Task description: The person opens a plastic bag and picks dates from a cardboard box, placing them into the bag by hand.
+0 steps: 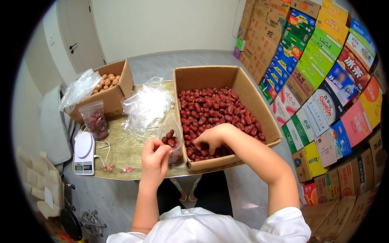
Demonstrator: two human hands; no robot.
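Note:
My left hand (156, 158) is closed in a pinch on the rim of a clear plastic bag (176, 155) at the table's front edge. Several dark red dates (170, 140) are in this bag. To the right, my right hand (212, 137) reaches down into a large cardboard box (259, 107) of dried red dates (216, 107). Its fingers are bent and apart, with their tips partly hidden among the fruit. I cannot see any date lifted in them.
On the wooden table (121, 152) lie empty plastic bags (148, 103), a filled bag of dates (96, 121), a white kitchen scale (84, 152) with a cable, and small red-and-white packets (128, 169). A box of walnuts (107, 82) stands back left. Stacked cartons (310, 85) line the right side.

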